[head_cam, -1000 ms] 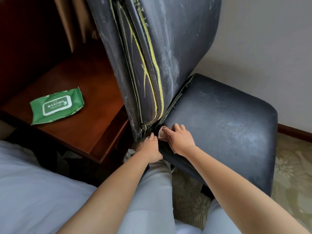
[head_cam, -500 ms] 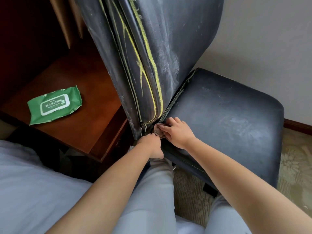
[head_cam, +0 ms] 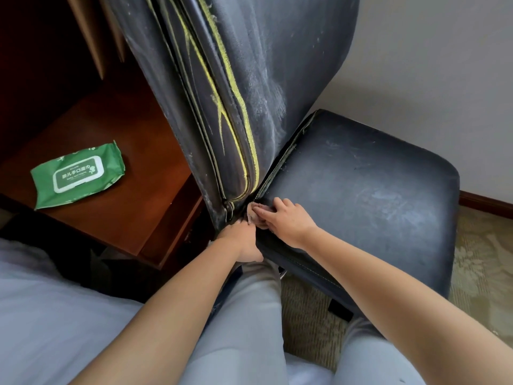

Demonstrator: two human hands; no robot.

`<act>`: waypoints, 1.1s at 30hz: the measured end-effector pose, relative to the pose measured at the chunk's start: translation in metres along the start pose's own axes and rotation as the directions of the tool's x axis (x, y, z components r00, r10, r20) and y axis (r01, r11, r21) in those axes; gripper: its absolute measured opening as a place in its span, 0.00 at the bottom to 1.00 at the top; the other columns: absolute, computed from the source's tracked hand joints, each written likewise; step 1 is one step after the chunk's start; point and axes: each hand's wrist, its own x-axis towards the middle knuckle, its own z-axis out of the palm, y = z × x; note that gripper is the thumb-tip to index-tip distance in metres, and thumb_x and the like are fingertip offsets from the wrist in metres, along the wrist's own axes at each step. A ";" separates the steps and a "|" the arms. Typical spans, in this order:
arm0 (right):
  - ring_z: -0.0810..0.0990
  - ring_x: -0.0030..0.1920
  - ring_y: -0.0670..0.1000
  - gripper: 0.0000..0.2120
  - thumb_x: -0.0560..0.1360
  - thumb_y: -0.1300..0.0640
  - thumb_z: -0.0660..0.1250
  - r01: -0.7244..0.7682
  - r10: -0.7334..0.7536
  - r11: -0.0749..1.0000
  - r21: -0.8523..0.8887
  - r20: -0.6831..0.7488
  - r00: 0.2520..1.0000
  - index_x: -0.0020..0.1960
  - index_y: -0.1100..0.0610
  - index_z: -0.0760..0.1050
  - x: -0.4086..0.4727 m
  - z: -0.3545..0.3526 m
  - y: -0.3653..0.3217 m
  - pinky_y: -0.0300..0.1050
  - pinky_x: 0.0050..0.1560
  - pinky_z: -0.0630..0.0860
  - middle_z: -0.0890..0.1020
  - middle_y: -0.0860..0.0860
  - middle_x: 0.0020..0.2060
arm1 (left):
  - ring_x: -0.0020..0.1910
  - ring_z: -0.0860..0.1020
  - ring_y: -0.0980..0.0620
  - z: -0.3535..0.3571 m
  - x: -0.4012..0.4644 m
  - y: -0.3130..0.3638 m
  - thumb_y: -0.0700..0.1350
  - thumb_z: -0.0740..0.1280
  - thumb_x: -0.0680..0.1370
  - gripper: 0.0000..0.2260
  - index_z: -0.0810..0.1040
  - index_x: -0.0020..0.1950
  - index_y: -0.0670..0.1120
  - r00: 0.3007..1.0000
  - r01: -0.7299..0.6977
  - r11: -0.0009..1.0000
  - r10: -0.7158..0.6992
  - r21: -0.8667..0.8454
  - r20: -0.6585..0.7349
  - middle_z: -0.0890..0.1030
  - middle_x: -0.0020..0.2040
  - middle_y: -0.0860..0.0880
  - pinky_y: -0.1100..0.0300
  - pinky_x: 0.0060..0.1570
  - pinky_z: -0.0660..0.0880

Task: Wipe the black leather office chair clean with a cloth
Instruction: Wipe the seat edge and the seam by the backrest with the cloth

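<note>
One chair (head_cam: 347,190), with one backrest (head_cam: 249,79) and one seat (head_cam: 361,195). One cloth (head_cam: 253,213), small and bunched. Two hands: one left hand (head_cam: 244,241), one right hand (head_cam: 286,219). Two bare forearms. One green pack (head_cam: 79,175) of wipes. One wooden desk (head_cam: 133,207). One white sheet (head_cam: 55,323). Two legs in pale trousers. One patterned carpet (head_cam: 483,268).

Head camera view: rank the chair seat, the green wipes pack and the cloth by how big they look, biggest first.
1. Chair seat, by far the largest.
2. Green wipes pack on the wooden desk.
3. Cloth, only a small bit showing under the right hand, so its true size is unsure.
</note>
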 end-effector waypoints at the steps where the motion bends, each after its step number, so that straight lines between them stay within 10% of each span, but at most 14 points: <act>1: 0.67 0.57 0.57 0.24 0.81 0.51 0.54 0.013 -0.013 1.000 -0.007 0.005 1.000 0.75 0.45 0.53 -0.004 0.000 0.001 0.49 0.52 0.67 0.67 0.56 0.59 | 0.74 0.59 0.45 0.000 0.000 0.000 0.55 0.69 0.73 0.37 0.58 0.76 0.41 1.000 -0.001 1.000 0.001 0.002 0.001 0.61 0.75 0.43 0.52 0.70 0.62; 20: 0.70 0.58 0.57 0.21 0.81 0.54 0.55 -0.392 0.395 0.918 0.063 -0.036 0.918 0.73 0.48 0.61 0.029 -0.009 -0.019 0.48 0.52 0.67 0.71 0.56 0.57 | 0.78 0.47 0.45 -0.010 -0.005 -0.001 0.51 0.71 0.74 0.47 0.39 0.78 0.43 0.996 -0.014 0.997 0.020 -0.072 0.088 0.42 0.79 0.43 0.48 0.74 0.55; 27: 0.70 0.58 0.57 0.28 0.81 0.54 0.56 -0.155 0.153 0.988 -0.001 -0.117 0.981 0.77 0.48 0.48 0.003 -0.002 -0.009 0.47 0.53 0.66 0.71 0.54 0.60 | 0.78 0.46 0.45 -0.008 -0.003 0.002 0.53 0.70 0.74 0.47 0.41 0.79 0.41 0.992 -0.004 0.999 0.000 0.032 0.126 0.44 0.79 0.42 0.49 0.75 0.53; 33: 0.70 0.56 0.56 0.23 0.81 0.52 0.56 -0.040 0.033 0.997 -0.064 -0.111 0.993 0.75 0.46 0.56 -0.007 0.002 -0.003 0.47 0.52 0.65 0.70 0.53 0.59 | 0.77 0.50 0.44 -0.009 0.001 0.005 0.56 0.70 0.73 0.44 0.47 0.79 0.41 0.991 0.002 0.997 -0.013 0.076 0.134 0.52 0.78 0.42 0.46 0.73 0.58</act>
